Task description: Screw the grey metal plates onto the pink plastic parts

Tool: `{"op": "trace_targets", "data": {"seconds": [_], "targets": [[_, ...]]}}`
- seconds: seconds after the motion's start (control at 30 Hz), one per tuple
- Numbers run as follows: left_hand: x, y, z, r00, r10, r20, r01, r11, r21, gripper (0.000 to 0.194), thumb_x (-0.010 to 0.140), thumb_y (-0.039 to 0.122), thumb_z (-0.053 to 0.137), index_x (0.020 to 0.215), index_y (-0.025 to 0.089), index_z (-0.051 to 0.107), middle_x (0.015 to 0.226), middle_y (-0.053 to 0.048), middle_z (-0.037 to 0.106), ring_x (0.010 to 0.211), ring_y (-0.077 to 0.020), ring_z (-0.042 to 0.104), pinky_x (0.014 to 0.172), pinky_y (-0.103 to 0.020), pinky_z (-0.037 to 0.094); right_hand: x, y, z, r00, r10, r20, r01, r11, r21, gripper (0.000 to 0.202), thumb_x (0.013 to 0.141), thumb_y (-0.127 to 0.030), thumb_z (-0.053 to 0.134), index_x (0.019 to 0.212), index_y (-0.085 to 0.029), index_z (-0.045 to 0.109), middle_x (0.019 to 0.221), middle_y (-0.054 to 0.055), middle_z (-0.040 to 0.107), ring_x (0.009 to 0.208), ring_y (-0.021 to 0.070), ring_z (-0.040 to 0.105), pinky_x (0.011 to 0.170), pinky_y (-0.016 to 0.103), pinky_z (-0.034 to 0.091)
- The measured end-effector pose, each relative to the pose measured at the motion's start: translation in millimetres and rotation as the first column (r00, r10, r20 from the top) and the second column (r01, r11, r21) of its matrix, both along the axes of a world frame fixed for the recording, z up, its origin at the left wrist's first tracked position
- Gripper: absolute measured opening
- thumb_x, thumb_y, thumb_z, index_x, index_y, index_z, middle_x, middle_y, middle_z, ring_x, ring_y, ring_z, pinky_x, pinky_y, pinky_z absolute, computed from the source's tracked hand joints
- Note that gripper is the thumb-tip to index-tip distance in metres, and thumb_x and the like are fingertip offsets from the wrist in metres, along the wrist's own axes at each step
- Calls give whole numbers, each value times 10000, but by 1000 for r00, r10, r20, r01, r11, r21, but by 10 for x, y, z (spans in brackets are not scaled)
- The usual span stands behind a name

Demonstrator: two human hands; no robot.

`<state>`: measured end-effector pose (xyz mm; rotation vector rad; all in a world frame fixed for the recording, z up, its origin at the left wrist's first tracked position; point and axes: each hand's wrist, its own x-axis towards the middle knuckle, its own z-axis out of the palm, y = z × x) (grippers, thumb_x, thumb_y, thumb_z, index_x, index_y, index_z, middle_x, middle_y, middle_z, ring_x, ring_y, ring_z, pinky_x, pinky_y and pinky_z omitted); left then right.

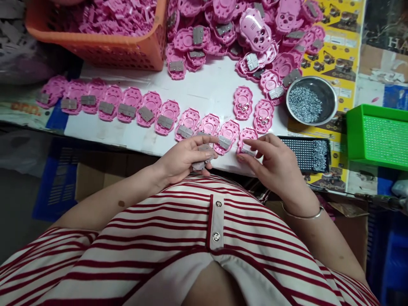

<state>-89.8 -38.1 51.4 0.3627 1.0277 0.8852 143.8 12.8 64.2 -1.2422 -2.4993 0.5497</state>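
My left hand is closed around several small grey plates, held low over the table's near edge. My right hand is at the right end of a row of pink plastic shells. Its thumb and forefinger pinch a grey plate at the lower part of the end pink shell; the fingers partly hide both. Other shells in the row have a similar plate lying across their lower half. Two pink shells with shiny round metal parts lie just beyond my right hand.
A heap of pink shells lies at the back. An orange basket of small pink pieces stands back left. On the right are a metal bowl of screws, a black tray with screws and a green bin.
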Motion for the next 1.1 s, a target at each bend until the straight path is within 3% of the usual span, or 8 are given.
{"op": "trace_targets", "data": {"seconds": [0.13,0.3,0.4,0.53,0.67,0.83,1.0,1.1], "targets": [[64,14,-37,997,74,-28,-73,997,17,319,777,38,724,1071,128,640,726,7,682,531,-85,646,502,-162,575,-271,-79,-16,971,44,-235,-103,964,-245,380,904,-434,645,1178,-175,690,879,54,667,734,131,598,673,284,479],[69,27,-65,996,50,-70,-50,999,14,262,706,150,860,729,127,600,567,22,620,434,-72,566,380,-128,477,-489,-137,-171,935,-58,-350,-100,904,-416,436,866,-403,694,1235,-177,641,898,37,694,726,117,598,675,276,501],[41,19,-70,995,32,-91,-31,999,20,260,742,244,854,708,132,621,575,29,609,411,-57,530,347,-123,433,-486,-128,-194,920,-97,-380,-110,866,-488,406,877,-367,678,1233,-180,622,899,25,682,728,110,600,672,269,521],[-8,-1,-79,978,-164,-126,168,986,20,204,738,248,828,711,126,667,592,21,619,377,-31,470,327,-117,341,-413,-53,-68,927,137,-350,-269,892,-364,535,885,-323,667,1392,-237,517,1162,97,625,983,167,632,778,320,564],[-33,-8,-90,928,-328,-174,341,939,46,144,708,226,800,730,119,707,614,16,609,407,-29,476,373,-127,356,-374,13,70,880,436,-188,-475,820,-320,323,948,-281,570,1265,-233,608,1138,97,647,1025,190,616,851,361,539],[-42,1,-97,922,-340,-183,353,934,45,154,696,254,780,776,136,720,645,16,619,407,-32,452,381,-147,341,-390,-6,117,911,413,15,-391,874,-289,224,953,-286,546,1126,-160,613,1022,94,661,894,188,601,762,339,489],[-53,24,-56,877,-386,-288,418,907,59,163,698,260,781,824,158,793,675,0,695,522,-71,541,497,-161,414,-399,-3,242,854,503,134,-470,856,-217,395,982,-274,498,1374,-234,524,1081,106,633,877,181,598,725,309,457],[-43,47,-21,846,-394,-359,450,889,86,114,685,277,807,718,170,785,633,14,677,579,-83,565,569,-162,443,-391,8,336,823,523,221,-501,852,-154,332,968,-266,519,1288,-220,593,1105,122,629,862,189,594,724,319,445]]}}
